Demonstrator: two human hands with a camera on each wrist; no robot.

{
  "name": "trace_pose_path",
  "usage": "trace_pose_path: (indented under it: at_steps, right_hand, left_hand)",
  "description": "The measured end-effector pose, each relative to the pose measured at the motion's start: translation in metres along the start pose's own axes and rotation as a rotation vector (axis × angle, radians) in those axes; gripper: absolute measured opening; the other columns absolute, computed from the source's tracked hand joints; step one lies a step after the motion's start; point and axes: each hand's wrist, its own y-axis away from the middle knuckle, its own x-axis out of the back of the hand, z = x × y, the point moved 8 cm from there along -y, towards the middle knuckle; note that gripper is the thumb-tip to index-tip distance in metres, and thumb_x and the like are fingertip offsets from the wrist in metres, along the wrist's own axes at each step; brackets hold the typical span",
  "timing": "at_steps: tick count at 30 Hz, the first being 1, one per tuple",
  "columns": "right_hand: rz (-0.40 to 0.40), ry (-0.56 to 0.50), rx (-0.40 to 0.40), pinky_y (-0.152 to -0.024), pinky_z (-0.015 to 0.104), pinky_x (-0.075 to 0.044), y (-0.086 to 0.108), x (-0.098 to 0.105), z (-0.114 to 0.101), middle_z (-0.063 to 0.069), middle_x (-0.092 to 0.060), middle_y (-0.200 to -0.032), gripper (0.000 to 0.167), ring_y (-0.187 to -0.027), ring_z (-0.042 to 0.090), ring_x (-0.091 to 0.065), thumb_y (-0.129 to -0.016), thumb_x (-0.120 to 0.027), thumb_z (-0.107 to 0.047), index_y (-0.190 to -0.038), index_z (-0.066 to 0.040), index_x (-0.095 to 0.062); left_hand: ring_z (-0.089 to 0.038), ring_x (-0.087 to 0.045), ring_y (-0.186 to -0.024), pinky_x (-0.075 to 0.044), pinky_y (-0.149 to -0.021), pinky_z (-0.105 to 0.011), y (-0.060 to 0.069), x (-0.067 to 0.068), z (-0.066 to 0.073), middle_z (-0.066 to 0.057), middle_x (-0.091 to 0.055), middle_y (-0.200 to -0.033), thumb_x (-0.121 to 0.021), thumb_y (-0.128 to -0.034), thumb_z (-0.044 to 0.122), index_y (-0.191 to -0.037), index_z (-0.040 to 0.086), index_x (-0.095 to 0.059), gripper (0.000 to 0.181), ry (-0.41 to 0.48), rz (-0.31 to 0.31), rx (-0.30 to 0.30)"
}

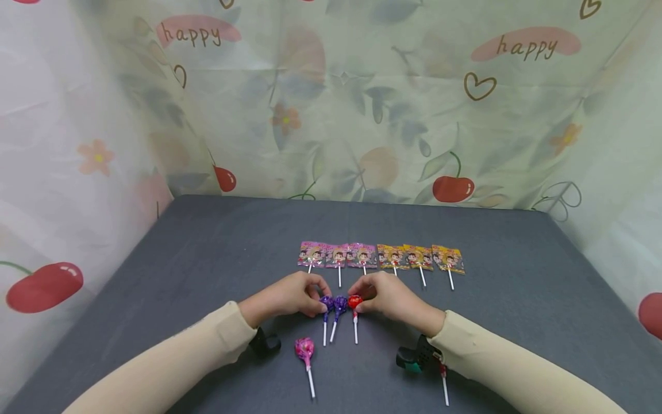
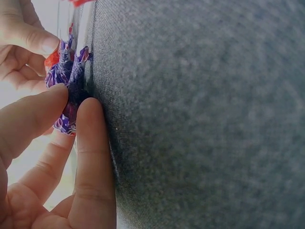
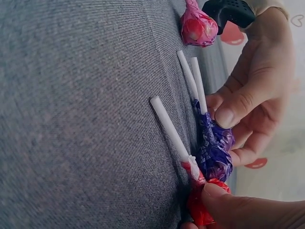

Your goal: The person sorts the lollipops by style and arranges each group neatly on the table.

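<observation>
Between thumb and fingers, my left hand [image 1: 292, 294] pinches the wrapped head of a purple lollipop [image 1: 325, 303] at the middle of the table. A second purple lollipop [image 1: 339, 305] lies right beside it, its stick slanting towards the first. My right hand [image 1: 395, 299] grips a red lollipop [image 1: 354, 301] by its head, just right of the purple pair. All three white sticks point towards the front edge. In the right wrist view the red wrapper [image 3: 196, 206] is close against the purple heads [image 3: 217, 164]; fingers partly cover them.
Behind the hands runs a row of flat-packed lollipops, pink packets [image 1: 312, 254] on the left and orange packets [image 1: 447, 259] on the right. A pink lollipop [image 1: 305, 348] lies in front. Another lollipop's stick [image 1: 446, 391] shows under the right sleeve. Printed cloth [image 1: 341, 132] hangs behind the table.
</observation>
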Motion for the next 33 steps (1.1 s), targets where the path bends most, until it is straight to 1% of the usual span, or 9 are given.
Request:
trace_pose_path:
  at_steps: [4, 11, 22, 28, 33]
  right_hand:
    - [0.000, -0.003, -0.003, -0.083, 0.035, -0.052, -0.001, 0.000, 0.001, 0.004, -0.073, -0.097, 0.022, -0.091, 0.016, -0.068, -0.079, -0.079, -0.007, -0.100, -0.006, -0.072]
    - [-0.010, -0.015, 0.015, -0.082, 0.034, -0.053, 0.000, 0.001, -0.001, 0.005, -0.073, -0.098, 0.024, -0.091, 0.015, -0.068, -0.078, -0.079, -0.006, -0.101, -0.006, -0.072]
    - [-0.020, -0.013, 0.001, -0.086, 0.037, -0.052, -0.002, 0.001, 0.000, 0.005, -0.073, -0.101, 0.029, -0.094, 0.018, -0.068, -0.077, -0.081, -0.006, -0.105, -0.006, -0.072]
    - [-0.032, -0.070, 0.013, -0.085, 0.036, -0.053, -0.001, 0.002, -0.002, 0.008, -0.072, -0.104, 0.032, -0.097, 0.021, -0.069, -0.077, -0.080, -0.004, -0.107, -0.003, -0.070]
    - [-0.006, -0.106, -0.001, -0.088, 0.040, -0.052, 0.007, 0.015, -0.006, 0.010, -0.071, -0.108, 0.032, -0.101, 0.024, -0.067, -0.079, -0.078, -0.006, -0.110, -0.004, -0.070]
  left_hand:
    - [-0.012, -0.061, -0.065, -0.053, -0.063, -0.029, -0.001, 0.000, 0.000, -0.006, -0.062, -0.077, -0.072, -0.0862, 0.009, -0.103, 0.010, -0.065, 0.018, 0.000, -0.001, 0.000]
    - [-0.012, -0.061, -0.065, -0.053, -0.063, -0.028, -0.001, 0.001, 0.001, -0.006, -0.062, -0.077, -0.073, -0.0856, 0.008, -0.103, 0.009, -0.065, 0.019, -0.005, 0.002, -0.004]
    - [-0.013, -0.061, -0.065, -0.053, -0.063, -0.029, 0.000, 0.001, 0.001, -0.006, -0.061, -0.076, -0.073, -0.0854, 0.008, -0.103, 0.010, -0.065, 0.019, -0.013, 0.005, -0.003]
    - [-0.013, -0.061, -0.065, -0.053, -0.064, -0.029, 0.000, 0.001, 0.000, -0.006, -0.061, -0.077, -0.073, -0.0852, 0.008, -0.103, 0.009, -0.065, 0.019, -0.003, 0.003, 0.004]
    - [-0.013, -0.061, -0.065, -0.053, -0.063, -0.029, 0.000, 0.001, 0.001, -0.006, -0.062, -0.076, -0.073, -0.0853, 0.008, -0.103, 0.009, -0.065, 0.019, 0.001, -0.003, 0.001]
